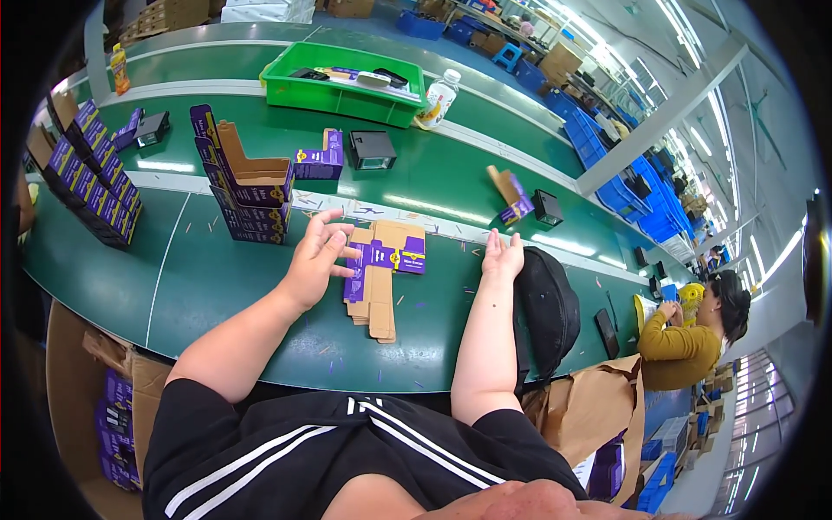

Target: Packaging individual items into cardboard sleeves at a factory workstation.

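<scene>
Flat, unfolded purple-and-brown cartons [379, 290] lie in a small pile on the green table in front of me. My left hand [316, 260] is over their left edge with its fingers spread, holding nothing; whether the fingertips touch the card I cannot tell. To the right of the pile my right hand [502, 257] is palm up, its fingers stretched out and nothing in it. Close beside that hand lies a black fabric bag [550, 303]. Beyond my left hand stands a stack of folded, open-topped purple cartons [256, 195].
Across the conveyor are a green bin [347, 97], a bottle [439, 100], a black boxy device [373, 149] and another carton [513, 198]. More stacked cartons [91, 178] stand far left. An open cardboard box [69, 373] is below left; a co-worker [693, 338] sits at right.
</scene>
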Demonstrator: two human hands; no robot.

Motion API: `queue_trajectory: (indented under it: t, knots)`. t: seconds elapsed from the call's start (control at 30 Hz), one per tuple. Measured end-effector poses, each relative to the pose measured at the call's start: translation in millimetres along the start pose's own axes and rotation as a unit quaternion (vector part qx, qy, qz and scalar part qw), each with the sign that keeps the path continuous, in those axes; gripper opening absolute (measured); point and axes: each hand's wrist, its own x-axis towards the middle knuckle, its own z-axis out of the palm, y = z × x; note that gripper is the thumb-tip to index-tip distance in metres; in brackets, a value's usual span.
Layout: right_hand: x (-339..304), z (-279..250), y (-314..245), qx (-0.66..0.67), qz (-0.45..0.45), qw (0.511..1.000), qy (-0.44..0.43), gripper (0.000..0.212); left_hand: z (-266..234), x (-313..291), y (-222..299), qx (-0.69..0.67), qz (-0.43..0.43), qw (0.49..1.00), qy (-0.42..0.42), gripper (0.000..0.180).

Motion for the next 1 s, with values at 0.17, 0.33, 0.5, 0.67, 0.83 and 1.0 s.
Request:
queue_trajectory:
  t: [0.17, 0.33, 0.5, 0.67, 0.83, 1.0]
  knots:
    - [-33, 9, 24, -0.235, -0.048, 0.96, -0.146, 0.026, -6, 5, -9, 0.021, 0.004, 1.0, 0.008, 0.045]
    - [-111, 32, 50, -0.627, -0.209, 0.616, -0.429, 0.028, -24, 2, -14, 0.027, 0.014, 0.999, 0.026, 0.043]
    - [-125, 31, 64, -0.733, -0.272, 0.429, -0.452, 0.038, -26, 7, -21, 0.066, 0.035, 0.997, 0.034, 0.044]
    - [-131, 37, 57, -0.628, -0.262, 0.544, -0.491, 0.043, -11, -1, -5, -0.002, -0.006, 1.0, -0.022, 0.045]
    - [-150, 43, 45, -0.484, -0.267, 0.634, -0.541, 0.043, -3, -7, 14, -0.147, -0.084, 0.976, -0.137, 0.055]
    - [-156, 41, 47, -0.336, -0.17, 0.773, -0.51, 0.037, 9, -2, 17, -0.087, -0.021, 0.99, -0.111, 0.063]
